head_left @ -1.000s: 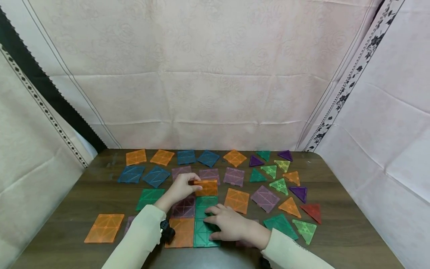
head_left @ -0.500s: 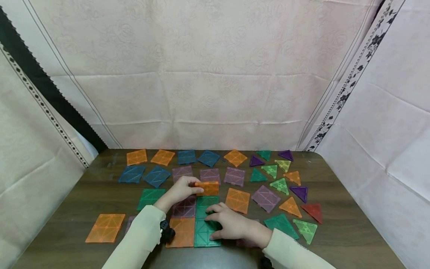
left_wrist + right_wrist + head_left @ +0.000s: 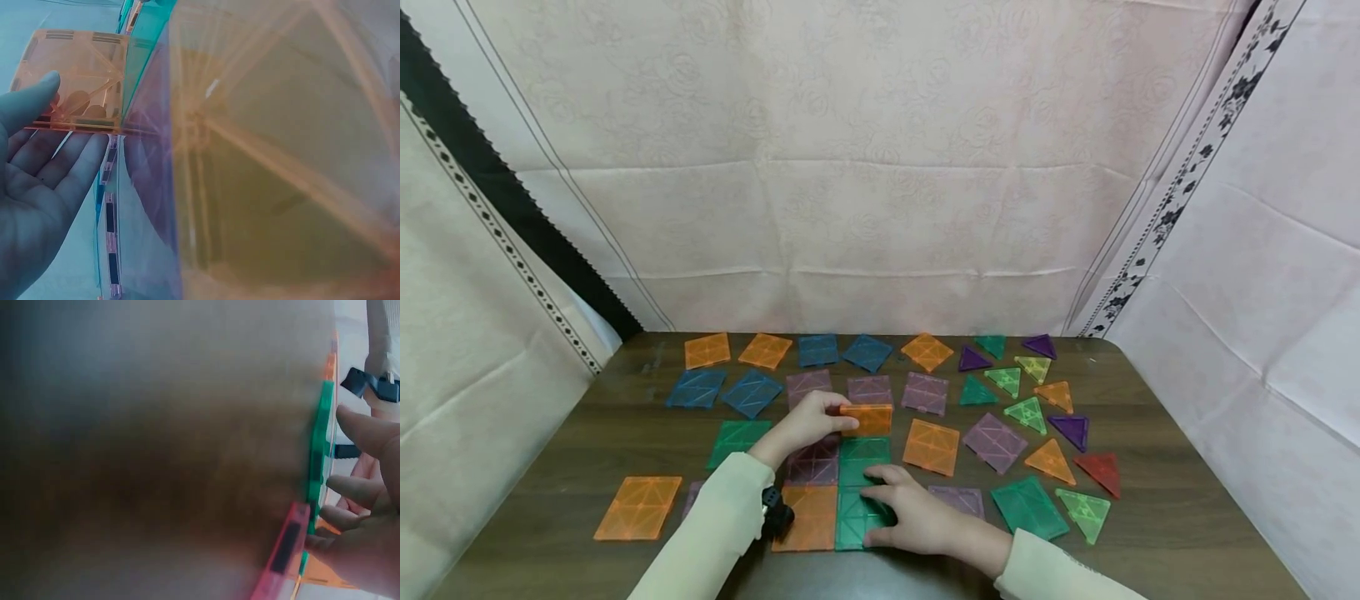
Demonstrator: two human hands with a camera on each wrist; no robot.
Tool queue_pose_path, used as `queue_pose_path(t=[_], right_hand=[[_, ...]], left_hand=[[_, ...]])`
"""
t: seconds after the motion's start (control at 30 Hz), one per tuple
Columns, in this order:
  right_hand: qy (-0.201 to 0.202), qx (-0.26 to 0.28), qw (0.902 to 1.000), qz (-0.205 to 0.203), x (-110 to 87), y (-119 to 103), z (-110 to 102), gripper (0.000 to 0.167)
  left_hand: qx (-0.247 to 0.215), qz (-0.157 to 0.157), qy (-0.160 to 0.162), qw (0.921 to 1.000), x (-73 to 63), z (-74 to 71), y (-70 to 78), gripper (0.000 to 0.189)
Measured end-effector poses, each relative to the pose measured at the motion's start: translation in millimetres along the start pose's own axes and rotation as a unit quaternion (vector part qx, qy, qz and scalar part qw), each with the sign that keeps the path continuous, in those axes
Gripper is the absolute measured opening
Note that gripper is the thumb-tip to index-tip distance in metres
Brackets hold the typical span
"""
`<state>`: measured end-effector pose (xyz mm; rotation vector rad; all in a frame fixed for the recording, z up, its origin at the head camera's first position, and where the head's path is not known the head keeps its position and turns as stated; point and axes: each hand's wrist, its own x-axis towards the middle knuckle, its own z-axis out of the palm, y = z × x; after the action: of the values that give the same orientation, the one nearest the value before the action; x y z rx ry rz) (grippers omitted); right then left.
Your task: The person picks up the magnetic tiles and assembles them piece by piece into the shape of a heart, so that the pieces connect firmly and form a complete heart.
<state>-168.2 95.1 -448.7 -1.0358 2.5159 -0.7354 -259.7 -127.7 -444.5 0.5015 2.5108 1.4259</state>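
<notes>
Between thumb and fingers my left hand pinches an orange square magnetic tile, which stands on edge at the far end of a flat tile block. In the left wrist view the thumb lies on one face of that orange tile, fingers behind it. The block joins a far green tile, a near green tile, a purple tile and an orange tile. My right hand is over the near green tile's right side, fingers spread and slightly bent, fingertips at its surface.
Loose square tiles, such as a blue tile and an orange tile, lie behind and beside the block. Several triangles, including a red triangle, cover the right. A purple tile lies by my right wrist. Cloth hangs behind the table.
My right hand has shifted slightly right and toward the near edge, uncovering more of the green tiles and the purple tile beside it. The left hand keeps its pinch on the upright orange tile.
</notes>
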Motion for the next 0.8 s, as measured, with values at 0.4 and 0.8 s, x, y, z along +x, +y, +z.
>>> queue_pose_path(t=[0.4, 0.8], right_hand=[[0.019, 0.013, 0.9996, 0.013, 0.0, -4, 6, 0.056], [0.023, 0.020, 0.9994, 0.015, -1.7, -5, 7, 0.057]], left_hand=[[-0.007, 0.004, -0.004, 1.0000, -5.4, -4.6, -2.6, 0.009], [-0.002, 0.010, 0.000, 1.0000, -11.5, -13.8, 0.7, 0.022]])
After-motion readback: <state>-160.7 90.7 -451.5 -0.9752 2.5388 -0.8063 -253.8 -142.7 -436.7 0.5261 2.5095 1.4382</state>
